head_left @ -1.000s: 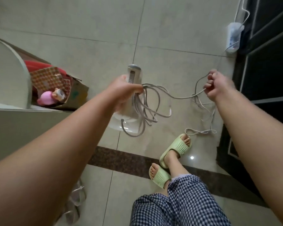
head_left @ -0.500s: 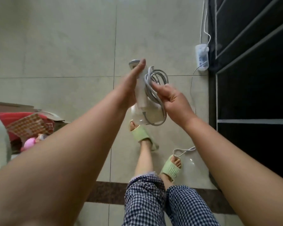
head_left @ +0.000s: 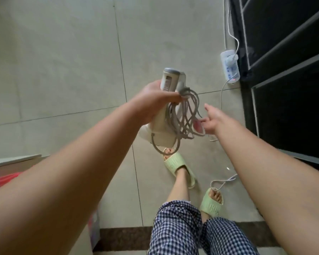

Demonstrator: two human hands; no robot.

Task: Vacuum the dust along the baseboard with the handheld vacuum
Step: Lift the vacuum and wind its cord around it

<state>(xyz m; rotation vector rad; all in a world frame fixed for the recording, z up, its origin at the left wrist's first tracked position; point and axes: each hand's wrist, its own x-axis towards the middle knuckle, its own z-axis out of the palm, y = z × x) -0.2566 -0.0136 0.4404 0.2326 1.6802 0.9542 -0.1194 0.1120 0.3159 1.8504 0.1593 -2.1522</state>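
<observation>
My left hand (head_left: 153, 102) grips the cream handheld vacuum (head_left: 167, 111) by its body, held out over the tiled floor, with its grey-capped end pointing away from me. Several loops of the vacuum's grey cord (head_left: 186, 116) hang bundled against it, pinned under my left fingers. My right hand (head_left: 210, 119) is just right of the loops, fingers spread and relaxed, touching or nearly touching the cord without gripping it.
A white power strip (head_left: 230, 68) lies on the floor by the dark cabinet (head_left: 287, 70) at the right, with thin white cables trailing towards my feet in green slippers (head_left: 177, 164). A box with red contents (head_left: 6, 179) sits at the left.
My right hand has let go of the wound cord and opened, drawing slightly right. My left hand now holds vacuum and coiled cord together. The view has shifted forward.
</observation>
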